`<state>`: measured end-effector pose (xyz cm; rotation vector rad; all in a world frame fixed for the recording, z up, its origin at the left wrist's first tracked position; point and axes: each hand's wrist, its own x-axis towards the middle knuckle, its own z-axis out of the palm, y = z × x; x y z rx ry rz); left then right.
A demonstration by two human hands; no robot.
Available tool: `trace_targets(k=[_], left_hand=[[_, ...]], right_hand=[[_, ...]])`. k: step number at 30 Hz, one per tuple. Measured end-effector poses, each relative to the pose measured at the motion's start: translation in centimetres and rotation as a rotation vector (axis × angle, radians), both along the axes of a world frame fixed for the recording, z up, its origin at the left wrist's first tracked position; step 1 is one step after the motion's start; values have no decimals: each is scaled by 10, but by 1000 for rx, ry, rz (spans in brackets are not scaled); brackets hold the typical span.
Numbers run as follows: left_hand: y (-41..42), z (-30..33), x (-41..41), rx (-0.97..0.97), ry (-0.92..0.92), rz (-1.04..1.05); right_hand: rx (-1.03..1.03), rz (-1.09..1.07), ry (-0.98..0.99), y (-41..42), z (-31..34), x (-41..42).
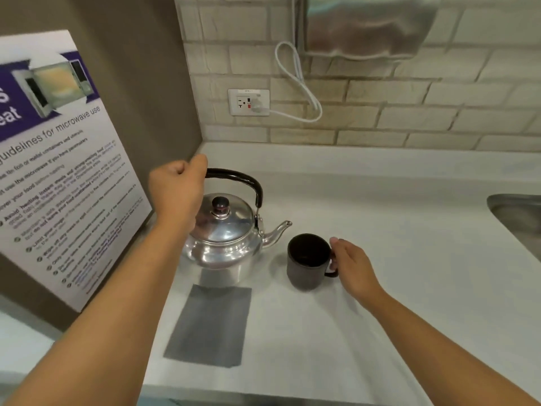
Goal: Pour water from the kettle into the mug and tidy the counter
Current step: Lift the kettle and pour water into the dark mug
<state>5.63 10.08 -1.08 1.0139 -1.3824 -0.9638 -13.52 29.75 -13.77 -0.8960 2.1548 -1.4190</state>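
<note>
A shiny steel kettle [225, 238] with a black arched handle stands on the white counter [395, 259], its spout pointing right. My left hand [178, 189] is closed around the left end of that handle. Just right of the spout stands a dark mug [307, 262], upright, its inside dark. My right hand [351, 265] rests against the mug's handle side, fingers curled at the handle. A grey cloth [209, 323] lies flat on the counter in front of the kettle.
A brown side wall with a microwave-use poster [58, 159] rises at the left. A tiled back wall carries a socket [248, 102] with a white cable. A steel sink edge [515, 212] shows at the far right. A metal dispenser [366, 24] hangs above.
</note>
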Motion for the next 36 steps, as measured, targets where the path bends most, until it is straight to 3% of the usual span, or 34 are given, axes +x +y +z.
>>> trace_targets(k=[10,24,36], left_hand=[[21,3,-8,-83,-140,-39],[27,25,-34,-315,-365,-64],[33,38,-43,-354,-486,-76]], right_hand=[[18,72,126,-2,-6,-1],[28,104,138,-5,-10,-8],[48,113,143,-5,-11,-10]])
